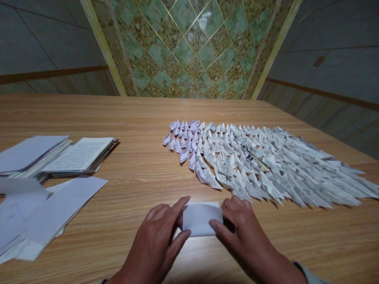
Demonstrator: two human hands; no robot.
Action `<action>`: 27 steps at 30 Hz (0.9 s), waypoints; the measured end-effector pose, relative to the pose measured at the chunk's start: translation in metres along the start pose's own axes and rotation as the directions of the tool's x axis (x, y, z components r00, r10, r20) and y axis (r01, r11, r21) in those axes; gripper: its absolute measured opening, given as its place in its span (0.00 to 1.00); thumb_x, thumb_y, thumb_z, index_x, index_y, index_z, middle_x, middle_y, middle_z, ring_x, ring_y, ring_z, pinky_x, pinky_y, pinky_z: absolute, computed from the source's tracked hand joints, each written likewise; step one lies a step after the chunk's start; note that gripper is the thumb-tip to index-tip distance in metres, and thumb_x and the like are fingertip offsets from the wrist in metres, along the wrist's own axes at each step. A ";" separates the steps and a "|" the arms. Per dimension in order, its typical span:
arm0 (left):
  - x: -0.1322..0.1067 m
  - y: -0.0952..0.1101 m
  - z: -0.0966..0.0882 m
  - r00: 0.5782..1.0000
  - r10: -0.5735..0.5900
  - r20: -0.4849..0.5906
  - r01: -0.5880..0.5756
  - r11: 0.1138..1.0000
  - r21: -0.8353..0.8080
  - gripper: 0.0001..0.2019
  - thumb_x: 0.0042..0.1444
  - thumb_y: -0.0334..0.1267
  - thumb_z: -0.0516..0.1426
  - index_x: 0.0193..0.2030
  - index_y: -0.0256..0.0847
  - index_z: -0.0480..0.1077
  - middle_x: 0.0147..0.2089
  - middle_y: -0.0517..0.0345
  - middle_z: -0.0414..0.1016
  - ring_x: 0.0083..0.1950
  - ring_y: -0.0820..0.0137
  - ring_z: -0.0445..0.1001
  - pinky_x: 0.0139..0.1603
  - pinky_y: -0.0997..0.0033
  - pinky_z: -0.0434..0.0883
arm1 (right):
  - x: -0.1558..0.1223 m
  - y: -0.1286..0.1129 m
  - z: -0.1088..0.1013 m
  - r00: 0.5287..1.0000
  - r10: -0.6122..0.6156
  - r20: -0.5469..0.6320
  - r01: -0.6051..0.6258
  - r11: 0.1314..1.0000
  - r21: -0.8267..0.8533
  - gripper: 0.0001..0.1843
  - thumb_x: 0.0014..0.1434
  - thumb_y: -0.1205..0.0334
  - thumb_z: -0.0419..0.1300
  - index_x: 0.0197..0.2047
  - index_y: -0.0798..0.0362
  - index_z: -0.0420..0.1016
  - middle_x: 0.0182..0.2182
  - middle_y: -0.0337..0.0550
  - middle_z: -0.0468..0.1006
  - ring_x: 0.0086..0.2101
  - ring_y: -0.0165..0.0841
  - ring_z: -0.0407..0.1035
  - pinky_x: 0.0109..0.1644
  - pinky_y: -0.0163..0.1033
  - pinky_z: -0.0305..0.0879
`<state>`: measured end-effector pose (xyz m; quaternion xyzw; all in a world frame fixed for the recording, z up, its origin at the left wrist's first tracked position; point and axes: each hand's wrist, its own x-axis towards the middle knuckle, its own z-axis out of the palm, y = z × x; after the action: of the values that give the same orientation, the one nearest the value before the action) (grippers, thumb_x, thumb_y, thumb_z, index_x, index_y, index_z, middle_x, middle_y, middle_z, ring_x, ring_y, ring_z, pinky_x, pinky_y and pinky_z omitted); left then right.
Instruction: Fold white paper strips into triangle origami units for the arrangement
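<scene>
A small white paper rectangle (pixel 201 218) lies on the wooden table (pixel 133 173) near its front edge. My left hand (pixel 158 236) pinches the paper's left end between forefinger and thumb. My right hand (pixel 239 230) pinches its right end the same way. Both hands rest on the tabletop. Just beyond them spreads a wide mass of small folded paper pieces (pixel 251 161), laid in overlapping rows.
An open booklet with printed pages (pixel 78 154) and a stack of sheets (pixel 28 152) lie at the left. Loose white sheets (pixel 47 213) spread toward the front left edge. A green patterned wall panel (pixel 189 47) rises behind the table.
</scene>
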<state>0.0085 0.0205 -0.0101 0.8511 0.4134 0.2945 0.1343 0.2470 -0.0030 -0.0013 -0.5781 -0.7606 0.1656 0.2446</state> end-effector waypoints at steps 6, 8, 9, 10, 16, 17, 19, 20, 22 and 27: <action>-0.001 -0.002 0.000 1.000 0.006 0.029 -0.008 0.998 0.067 0.30 0.65 0.40 0.59 0.71 0.46 0.55 0.36 0.59 0.76 0.36 0.63 0.75 0.39 0.65 0.72 | 0.000 -0.001 0.001 0.996 0.032 -0.088 -0.039 0.996 -0.083 0.15 0.56 0.67 0.71 0.27 0.53 0.69 0.29 0.38 0.72 0.35 0.38 0.62 0.41 0.42 0.50; -0.001 -0.002 -0.002 1.000 0.008 0.026 -0.010 0.998 0.065 0.29 0.66 0.40 0.58 0.71 0.45 0.55 0.35 0.59 0.76 0.35 0.64 0.75 0.38 0.66 0.72 | 0.001 -0.001 0.001 0.995 0.017 -0.095 -0.025 0.996 -0.081 0.15 0.57 0.68 0.71 0.26 0.53 0.69 0.28 0.38 0.72 0.35 0.38 0.62 0.41 0.42 0.49; -0.001 -0.002 -0.003 1.000 0.009 0.024 -0.010 0.998 0.063 0.28 0.66 0.40 0.57 0.70 0.44 0.56 0.35 0.59 0.76 0.35 0.64 0.75 0.38 0.67 0.72 | 0.001 -0.001 0.001 0.995 0.011 -0.098 -0.019 0.997 -0.081 0.15 0.57 0.68 0.71 0.26 0.53 0.68 0.28 0.38 0.72 0.34 0.38 0.62 0.41 0.42 0.49; -0.001 -0.002 -0.004 1.000 0.012 0.020 -0.013 0.998 0.066 0.26 0.66 0.40 0.57 0.69 0.43 0.57 0.36 0.58 0.76 0.35 0.64 0.75 0.38 0.67 0.73 | 0.002 -0.001 0.001 0.995 0.006 -0.100 -0.014 0.997 -0.080 0.15 0.57 0.68 0.70 0.26 0.53 0.68 0.28 0.38 0.72 0.34 0.38 0.62 0.41 0.42 0.49; -0.008 -0.004 0.013 0.959 0.271 -0.080 -0.252 0.948 0.196 0.12 0.67 0.32 0.53 0.54 0.44 0.71 0.46 0.52 0.80 0.48 0.61 0.77 0.63 0.50 0.65 | 0.003 -0.001 0.002 0.994 -0.021 -0.109 0.009 0.995 -0.103 0.14 0.56 0.69 0.71 0.27 0.52 0.69 0.28 0.38 0.72 0.34 0.38 0.62 0.41 0.42 0.48; -0.011 -0.005 0.018 0.941 0.330 -0.076 -0.308 0.927 0.215 0.12 0.67 0.34 0.53 0.54 0.44 0.71 0.51 0.51 0.80 0.54 0.59 0.76 0.67 0.48 0.60 | 0.003 -0.001 0.002 0.993 -0.028 -0.112 0.015 0.994 -0.108 0.15 0.55 0.70 0.71 0.26 0.52 0.69 0.28 0.38 0.72 0.34 0.38 0.62 0.41 0.42 0.48; -0.015 -0.008 0.027 0.908 0.418 0.030 -0.414 0.881 0.231 0.18 0.66 0.40 0.56 0.61 0.41 0.68 0.61 0.48 0.76 0.64 0.57 0.70 0.71 0.50 0.56 | 0.003 0.000 0.002 0.991 -0.044 -0.123 0.029 0.993 -0.117 0.15 0.55 0.70 0.71 0.26 0.52 0.69 0.27 0.37 0.72 0.33 0.37 0.62 0.40 0.41 0.48; -0.018 -0.010 0.030 0.896 0.432 0.102 -0.443 0.867 0.228 0.24 0.64 0.43 0.58 0.65 0.39 0.65 0.64 0.46 0.74 0.68 0.56 0.67 0.72 0.50 0.55 | 0.003 0.000 0.003 0.990 -0.052 -0.130 0.036 0.992 -0.121 0.15 0.55 0.70 0.71 0.26 0.52 0.68 0.27 0.37 0.72 0.33 0.37 0.62 0.40 0.41 0.48; -0.021 -0.013 0.034 0.884 0.418 0.211 -0.459 0.860 0.221 0.35 0.60 0.48 0.62 0.70 0.36 0.58 0.68 0.44 0.69 0.71 0.54 0.63 0.72 0.49 0.55 | 0.003 0.000 0.003 0.988 -0.064 -0.138 0.046 0.990 -0.130 0.15 0.55 0.70 0.71 0.27 0.52 0.68 0.26 0.37 0.71 0.32 0.37 0.62 0.40 0.41 0.48; -0.025 -0.016 0.033 0.878 0.397 0.266 -0.456 0.863 0.216 0.45 0.54 0.48 0.67 0.73 0.38 0.53 0.71 0.42 0.65 0.73 0.52 0.59 0.74 0.43 0.51 | 0.002 0.000 0.003 0.987 -0.071 -0.142 0.049 0.987 -0.153 0.14 0.55 0.70 0.71 0.27 0.52 0.69 0.27 0.38 0.73 0.33 0.38 0.63 0.40 0.41 0.49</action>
<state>0.0070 0.0111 -0.0537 0.9582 0.2335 0.1649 -0.0094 0.2448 -0.0009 -0.0034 -0.5820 -0.7680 0.0578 0.2609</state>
